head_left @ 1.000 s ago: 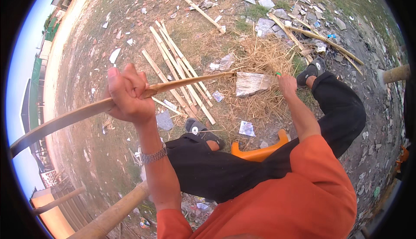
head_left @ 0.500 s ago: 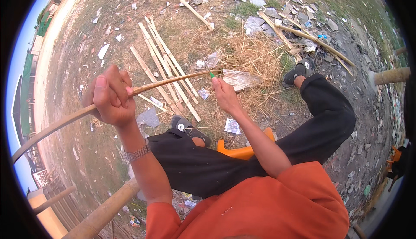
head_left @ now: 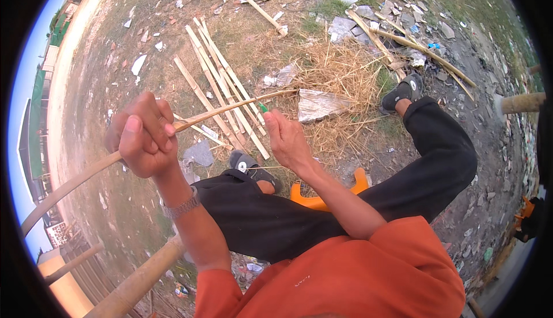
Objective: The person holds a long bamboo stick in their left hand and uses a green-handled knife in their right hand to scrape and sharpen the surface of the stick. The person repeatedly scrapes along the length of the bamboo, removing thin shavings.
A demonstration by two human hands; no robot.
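Observation:
My left hand (head_left: 145, 136) is closed in a fist around a long, thin bamboo strip (head_left: 230, 106). The strip curves from the lower left, passes through the fist and tapers to a tip near the pale shavings. Just below its far part, my right hand (head_left: 290, 144) is closed on a small green-handled tool (head_left: 263, 107). Only a green bit of that tool shows past the fingers; its working end cannot be made out. The green bit is close to the strip, but I cannot tell whether they touch.
Several split bamboo strips (head_left: 216, 82) lie on the ground ahead. A heap of straw-like shavings (head_left: 340, 70) surrounds a crumpled pale sheet (head_left: 319, 106). Thicker bamboo pieces (head_left: 423, 50) rest among broken tile shards. An orange plastic seat (head_left: 314, 201) shows beneath my legs; a bamboo pole (head_left: 135, 280) stands lower left.
My right hand has moved left and slightly down along the strip, toward my left hand, with the green-handled tool. The left hand keeps its hold on the strip, nearly in place.

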